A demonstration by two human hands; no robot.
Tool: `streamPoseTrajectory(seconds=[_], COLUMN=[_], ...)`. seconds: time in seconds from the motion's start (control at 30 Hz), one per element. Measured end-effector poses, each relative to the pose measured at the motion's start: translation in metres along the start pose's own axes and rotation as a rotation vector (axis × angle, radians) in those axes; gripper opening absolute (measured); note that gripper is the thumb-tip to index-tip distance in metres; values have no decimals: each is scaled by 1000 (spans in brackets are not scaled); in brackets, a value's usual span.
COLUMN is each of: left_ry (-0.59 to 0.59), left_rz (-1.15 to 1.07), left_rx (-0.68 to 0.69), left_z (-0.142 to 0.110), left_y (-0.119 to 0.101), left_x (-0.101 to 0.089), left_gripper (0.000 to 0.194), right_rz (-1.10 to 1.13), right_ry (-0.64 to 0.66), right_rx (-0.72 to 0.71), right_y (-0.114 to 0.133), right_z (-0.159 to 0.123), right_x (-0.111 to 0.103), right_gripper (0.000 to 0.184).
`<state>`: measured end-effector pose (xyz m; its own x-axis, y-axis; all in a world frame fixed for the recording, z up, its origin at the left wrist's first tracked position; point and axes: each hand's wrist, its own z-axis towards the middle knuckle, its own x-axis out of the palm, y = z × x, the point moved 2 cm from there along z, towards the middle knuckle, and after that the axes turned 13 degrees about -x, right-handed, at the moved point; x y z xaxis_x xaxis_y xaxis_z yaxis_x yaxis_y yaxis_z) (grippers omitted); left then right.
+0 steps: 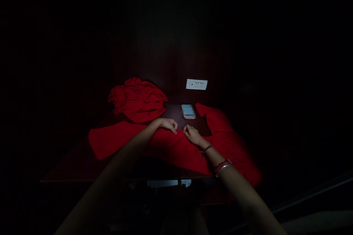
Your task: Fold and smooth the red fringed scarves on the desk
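Observation:
A long piece of red cloth (168,146) lies spread across the dark table. At its far edge, near the middle, my left hand (167,124) is closed with the fingers curled down onto the fabric. Just to the right, a short gap away, my right hand (193,134) pinches the same edge. The cloth runs out to the left past my left forearm. On the right it meets more red fabric (219,121) that hangs toward the table's front edge; whether the two are one piece I cannot tell. Bracelets circle my right wrist and forearm.
Crumpled red cloth (138,101) is heaped at the back left of the table (68,167). Behind my hands lies a phone (188,111) with its screen lit. A white socket plate (196,84) is on the dark wall. Deep shadow hides the surroundings.

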<state>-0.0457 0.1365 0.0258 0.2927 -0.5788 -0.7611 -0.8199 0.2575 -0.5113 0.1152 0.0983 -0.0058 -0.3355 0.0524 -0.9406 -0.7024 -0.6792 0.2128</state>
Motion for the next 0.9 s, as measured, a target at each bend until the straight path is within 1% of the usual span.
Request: streamPoseTrajectory(seconds=[0.1, 0.17, 0.23, 0.33, 0.4, 0.47, 0.53, 0.63, 0.7, 0.8, 0.9], left_ry=[-38, -22, 41, 151, 170, 132, 63, -73, -147, -191, -214], left_rz=[-11, 11, 38, 33, -17, -62, -73, -65, -33, 40, 117], left_rx=[31, 30, -29, -145, -137, -94, -67, -35, -37, -75, -108], left_z=[-4, -9, -13, -19, -22, -24, -23, -20, -18, -15, -12], left_y=[2, 3, 5, 5, 3, 1, 3, 11, 19, 28, 30], left_x=[-1, -2, -2, -3, -4, -5, -5, -4, -2, -1, -1], left_gripper=[26, 27, 29, 30, 27, 24, 24, 25, 23, 20, 14], right_rz=[184, 249, 252, 215, 172, 131, 104, 78, 51, 2, -58], right_ry=[-31, -46, -69, -99, -86, -58, -32, -6, 18, 64, 115], right_rx=[-51, -88, -101, -77, -66, -63, -64, -50, -31, -1, 33], right_y=[-3, -4, -4, -2, 1, 3, 5, 5, 4, 3, 2], right_z=[2, 4, 4, 2, 1, 1, 1, 2, 2, 2, 1], right_x=[0, -1, -3, -5, -7, -9, -9, -8, -6, -4, -1], right_gripper=[22, 20, 19, 20, 20, 20, 20, 22, 22, 23, 24])
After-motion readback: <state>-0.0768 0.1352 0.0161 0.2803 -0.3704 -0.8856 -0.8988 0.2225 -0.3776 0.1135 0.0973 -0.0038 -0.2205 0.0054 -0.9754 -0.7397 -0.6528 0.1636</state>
